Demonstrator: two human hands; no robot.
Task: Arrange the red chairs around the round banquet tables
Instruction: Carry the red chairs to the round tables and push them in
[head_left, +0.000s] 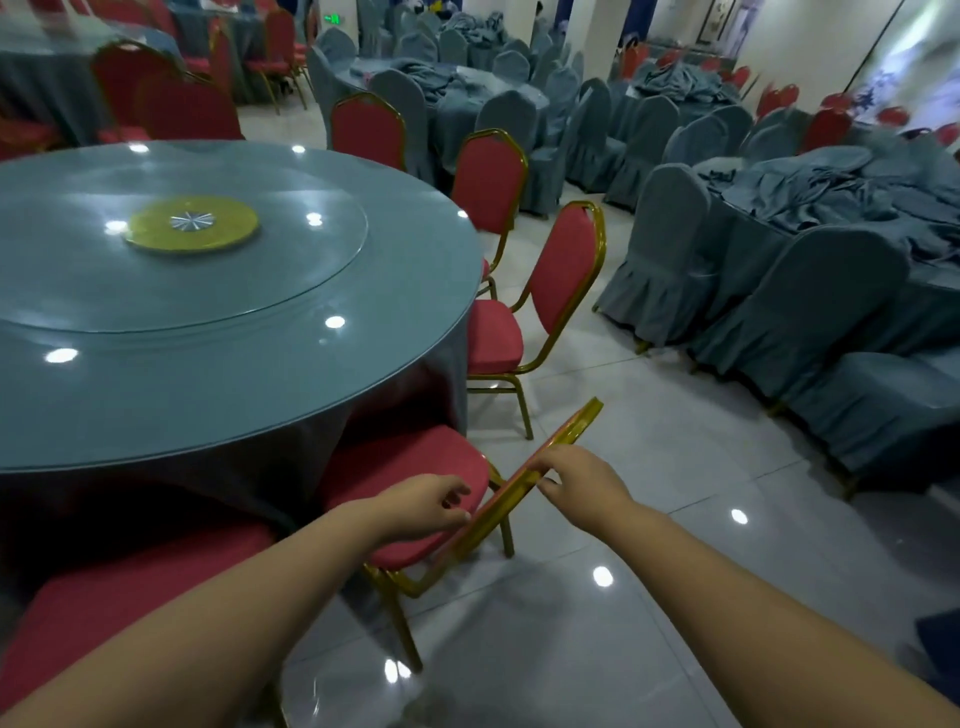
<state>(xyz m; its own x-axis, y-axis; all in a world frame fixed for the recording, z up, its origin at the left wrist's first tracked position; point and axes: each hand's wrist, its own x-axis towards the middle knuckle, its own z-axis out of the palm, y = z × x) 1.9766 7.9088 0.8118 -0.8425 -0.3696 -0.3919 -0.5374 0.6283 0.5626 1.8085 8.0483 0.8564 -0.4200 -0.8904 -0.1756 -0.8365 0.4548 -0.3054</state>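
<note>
Glossy pale tiled floor (649, 597), dotted with reflections of ceiling lights. On the right and far middle, many chairs in blue-grey covers (670, 260) with pleated skirts, standing close together in rows. Among them, heaps of crumpled blue-grey cloth (831, 192) piled on top, one near right, others farther back. White pillar (613, 36) far off, middle right, with white walls behind and a framed picture (719, 21) high on the far right wall. Small green lit sign (332, 19) far off, left of middle. Dark blue shape (940, 639) at the near right edge, too cut off to identify.
</note>
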